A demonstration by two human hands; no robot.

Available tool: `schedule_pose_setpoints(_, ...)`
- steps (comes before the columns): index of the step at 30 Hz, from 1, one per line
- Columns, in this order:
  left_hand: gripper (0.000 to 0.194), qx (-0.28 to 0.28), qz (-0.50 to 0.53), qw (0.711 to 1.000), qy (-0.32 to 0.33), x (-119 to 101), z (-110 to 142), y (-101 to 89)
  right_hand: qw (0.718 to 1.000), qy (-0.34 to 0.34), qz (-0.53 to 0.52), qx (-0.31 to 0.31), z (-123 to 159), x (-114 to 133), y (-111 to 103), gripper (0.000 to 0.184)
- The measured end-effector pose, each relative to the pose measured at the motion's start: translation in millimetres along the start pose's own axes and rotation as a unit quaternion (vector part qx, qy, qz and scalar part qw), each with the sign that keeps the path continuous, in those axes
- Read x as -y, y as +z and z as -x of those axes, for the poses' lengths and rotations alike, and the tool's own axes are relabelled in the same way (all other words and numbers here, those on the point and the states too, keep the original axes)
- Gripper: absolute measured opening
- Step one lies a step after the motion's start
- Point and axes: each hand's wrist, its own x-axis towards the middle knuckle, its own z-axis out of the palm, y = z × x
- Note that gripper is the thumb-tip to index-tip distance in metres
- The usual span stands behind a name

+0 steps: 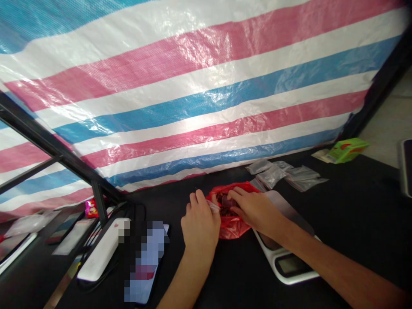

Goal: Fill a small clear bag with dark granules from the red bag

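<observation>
A red plastic bag [232, 226] lies open on the black table, with dark brown bits inside it. My left hand [200, 223] rests at the bag's left rim, fingers closed on a small clear plastic bag [213, 206]. My right hand [255, 207] reaches into the red bag from the right, its fingers curled around a small translucent scoop [228, 201] among the dark bits. My right forearm crosses over a white digital kitchen scale [287, 266].
A pile of small clear bags [283, 174] and a green box [346, 150] lie at the back right. A white power strip [103, 249] and a blurred phone [145, 262] sit at the left. A striped tarp [193, 86] hangs behind on a black frame.
</observation>
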Motion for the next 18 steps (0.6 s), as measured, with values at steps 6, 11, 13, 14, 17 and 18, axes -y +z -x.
schedule_pose_setpoints(6,0.039,0.076,0.064,0.995,0.025,-11.7,15.4,16.1,1.000,-0.003,-0.011,-0.019,0.8,-3.5,2.9,0.016)
schedule_pose_setpoints(11,0.036,0.110,0.192,0.975,0.020,-1.4,-0.2,26.8,0.998,0.012,-0.041,-0.045,0.3,-9.9,1.2,0.038)
schedule_pose_setpoints(13,0.033,0.101,0.262,0.960,-0.006,2.6,-8.1,33.1,0.996,0.018,-0.052,-0.065,0.3,-11.2,1.1,0.047)
schedule_pose_setpoints(14,0.034,0.094,0.297,0.950,-0.030,4.2,-11.9,36.9,0.996,0.022,-0.057,-0.070,0.3,-11.6,1.5,0.047)
schedule_pose_setpoints(17,0.037,0.033,0.420,0.904,-0.067,7.8,-21.7,48.9,0.995,0.024,-0.066,-0.067,0.6,-12.4,4.0,0.038)
schedule_pose_setpoints(18,0.035,0.003,0.453,0.889,-0.075,8.9,-24.4,52.2,0.995,0.023,-0.068,-0.065,0.8,-12.5,4.9,0.037)
